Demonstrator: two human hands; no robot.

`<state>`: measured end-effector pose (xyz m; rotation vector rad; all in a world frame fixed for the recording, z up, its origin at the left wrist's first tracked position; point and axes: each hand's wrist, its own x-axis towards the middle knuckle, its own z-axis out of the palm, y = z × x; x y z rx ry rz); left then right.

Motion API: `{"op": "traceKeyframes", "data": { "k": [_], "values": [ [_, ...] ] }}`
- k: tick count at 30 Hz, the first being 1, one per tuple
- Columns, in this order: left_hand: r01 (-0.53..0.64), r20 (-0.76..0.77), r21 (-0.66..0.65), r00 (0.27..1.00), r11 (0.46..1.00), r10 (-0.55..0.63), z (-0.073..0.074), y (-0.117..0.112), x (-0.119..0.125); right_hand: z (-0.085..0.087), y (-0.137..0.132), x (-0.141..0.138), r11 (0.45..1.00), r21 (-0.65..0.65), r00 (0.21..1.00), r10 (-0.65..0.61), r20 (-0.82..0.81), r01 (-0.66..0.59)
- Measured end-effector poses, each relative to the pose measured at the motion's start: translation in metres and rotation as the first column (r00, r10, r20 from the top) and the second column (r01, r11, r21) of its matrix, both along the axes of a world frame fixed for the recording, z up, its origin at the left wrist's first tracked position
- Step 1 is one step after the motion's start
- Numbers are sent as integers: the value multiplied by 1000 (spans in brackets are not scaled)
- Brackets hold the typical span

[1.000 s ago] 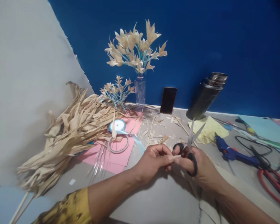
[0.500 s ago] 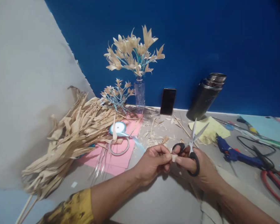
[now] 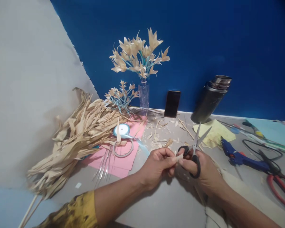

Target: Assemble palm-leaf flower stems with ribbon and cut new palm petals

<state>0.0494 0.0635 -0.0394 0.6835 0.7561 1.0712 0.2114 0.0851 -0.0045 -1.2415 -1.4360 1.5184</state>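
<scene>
- Where the grey wall meets the table at far left, a heap of dry tan corn husks point(image 3: 73, 139) sprawls, papery and curled, with thin pale sticks poking off the near edge
- Just right of the heap a flat pink paper sheet point(image 3: 118, 161) lies under a round roll of light blue ribbon point(image 3: 123, 129) and a thin grey ring point(image 3: 123, 148)
- Behind these, against the blue wall, a clear glass bottle holding cream husk flowers on blue stems point(image 3: 142, 63) stands upright, with a smaller loose sprig of the same flowers point(image 3: 121, 95) to its left
- A dark flat phone point(image 3: 172, 104) leans on the wall, well apart from the hands
- Bare grey table point(image 3: 161, 202) lies open in front of the hands, and husk chips litter the stretch behind them
- The left hand point(image 3: 156, 166) is curled, its fingertips pinching a small pale husk strip point(image 3: 180, 157)
- The right hand point(image 3: 201, 171) touches that strip too, and grips black-handled steel scissors point(image 3: 194, 152), blades parted and pointing up and away
- A dark metal flask point(image 3: 210, 99) tilts near the wall, beside a crumpled yellow paper point(image 3: 215, 133)
- Further right lie a blue glue gun point(image 3: 237, 156) and red-handled shears point(image 3: 281, 186) at the table's right edge
</scene>
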Motion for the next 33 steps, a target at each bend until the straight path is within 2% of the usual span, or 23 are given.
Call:
{"op": "traceKeyframes", "data": {
  "k": [4, 7, 10, 14, 19, 21, 23, 25, 27, 31, 33],
  "values": [
    [127, 65, -2, 990, 992, -126, -2, -1, -2, 4, -3, -1, 998, -32, 997, 58, -51, -60],
    [247, 189, 35, 950, 968, -249, -3, 1, -5, 1, -3, 2, 986, -105, 975, 109, -194, -131],
    [298, 243, 75, 920, 952, -307, -3, 2, -7, -3, -4, 3, 978, -140, 943, 105, -316, -156],
    [281, 223, 74, 930, 957, -291, -1, 2, -6, 0, -6, 2, 971, -109, 921, 161, -355, -212],
    [149, 37, 40, 988, 988, -150, -1, 1, -2, 3, -4, 2, 999, -35, 996, 38, -84, -41],
    [132, -11, 19, 991, 991, -132, -2, 2, -2, 2, -3, 3, 999, -25, 1000, 26, -13, -26],
    [137, -27, 15, 990, 990, -137, -3, 2, -3, 0, -2, 4, 998, -40, 999, 46, -8, -46],
    [138, -47, 27, 990, 990, -136, -3, 2, -4, -4, -2, 5, 994, -73, 995, 80, -57, -84],
    [152, -65, 46, 987, 987, -149, -2, 2, -5, -8, -3, 4, 984, -115, 978, 118, -173, -139],
    [200, -30, 45, 980, 979, -199, 0, 2, -7, -16, -2, 5, 947, -181, 869, 155, -470, -266],
    [210, 20, 23, 978, 978, -210, 1, 3, -9, -18, 3, 9, 946, -185, 867, 150, -474, -265]
  ]
}}
